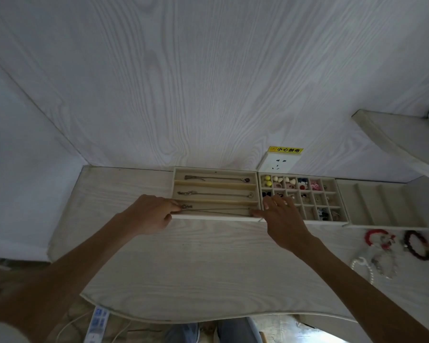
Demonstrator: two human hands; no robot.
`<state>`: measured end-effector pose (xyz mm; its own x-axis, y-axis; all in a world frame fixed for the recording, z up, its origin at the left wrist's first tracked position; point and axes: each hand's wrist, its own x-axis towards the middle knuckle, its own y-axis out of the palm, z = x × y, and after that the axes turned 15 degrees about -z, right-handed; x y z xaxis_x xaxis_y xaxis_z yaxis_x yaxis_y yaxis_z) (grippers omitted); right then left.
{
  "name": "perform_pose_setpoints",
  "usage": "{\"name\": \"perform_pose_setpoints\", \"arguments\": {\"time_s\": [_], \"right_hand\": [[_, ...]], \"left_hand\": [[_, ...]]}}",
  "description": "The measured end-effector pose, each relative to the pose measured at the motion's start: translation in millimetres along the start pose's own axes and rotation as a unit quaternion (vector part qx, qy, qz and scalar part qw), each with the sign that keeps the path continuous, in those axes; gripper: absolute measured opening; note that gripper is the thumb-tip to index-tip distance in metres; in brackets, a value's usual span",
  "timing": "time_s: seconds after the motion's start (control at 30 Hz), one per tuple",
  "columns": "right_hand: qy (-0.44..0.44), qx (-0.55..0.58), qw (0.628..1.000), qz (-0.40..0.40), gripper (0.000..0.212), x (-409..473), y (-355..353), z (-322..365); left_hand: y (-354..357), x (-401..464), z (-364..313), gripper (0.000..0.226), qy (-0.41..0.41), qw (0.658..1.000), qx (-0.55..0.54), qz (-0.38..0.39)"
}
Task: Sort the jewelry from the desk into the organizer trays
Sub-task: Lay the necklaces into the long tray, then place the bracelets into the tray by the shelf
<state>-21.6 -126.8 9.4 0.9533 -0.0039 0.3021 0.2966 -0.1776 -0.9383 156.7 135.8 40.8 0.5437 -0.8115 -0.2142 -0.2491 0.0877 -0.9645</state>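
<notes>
- while the left hand [151, 214] curls at the left end of the necklace tray [216, 217], its fingertips pinch the clasp end of a thin chain necklace [218, 209] lying in the nearest slot.
- right hand [281, 219] has its fingers spread and mostly straight, one fingertip pressing the chain's other end at the tray's right edge.
- two more necklaces [216, 194] lie in the slots behind.
- grid tray [342, 220] beside it holds small earrings.
- bracelets [417, 245] and a pearl strand [364, 266] lie on the desk [208, 268], well right.
</notes>
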Motion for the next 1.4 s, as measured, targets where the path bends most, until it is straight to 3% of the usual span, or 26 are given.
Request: {"name": "perform_pose_setpoints", "arguments": {"time_s": [0.47,0.73,0.9,1.17,1.23,1.4], "right_hand": [[0.004,0.013,1.0,-0.01,0.057,-1.6,2.7,-2.8],[0.082,0.063,0.991,-0.083,0.041,-16.7,-38.7,-13.5],[0.184,0.107,0.974,-0.077,0.028,-78.8,-61.6,-50.8],[0.309,0.068,0.948,-0.026,0.018,-185.4,-79.5,-108.5],[0.305,0.041,0.951,-0.026,0.025,-204.2,-75.7,-122.7],[0.281,0.023,0.959,-0.026,0.016,-247.5,-67.4,-169.3]], "left_hand": [[-2.2,-1.7,2.3,0.042,0.009,0.999,0.019,-0.026],[-29.2,15.2,-19.5,0.03,0.024,0.991,-0.054,-0.121],[-57.7,53.0,-66.0,0.025,0.077,0.981,-0.089,-0.152],[-38.5,105.0,-168.4,0.024,0.151,0.979,-0.117,-0.076],[-29.1,113.4,-192.1,0.024,0.159,0.979,-0.115,-0.052],[-8.7,129.9,-265.3,0.027,0.168,0.98,-0.108,-0.011]]}}
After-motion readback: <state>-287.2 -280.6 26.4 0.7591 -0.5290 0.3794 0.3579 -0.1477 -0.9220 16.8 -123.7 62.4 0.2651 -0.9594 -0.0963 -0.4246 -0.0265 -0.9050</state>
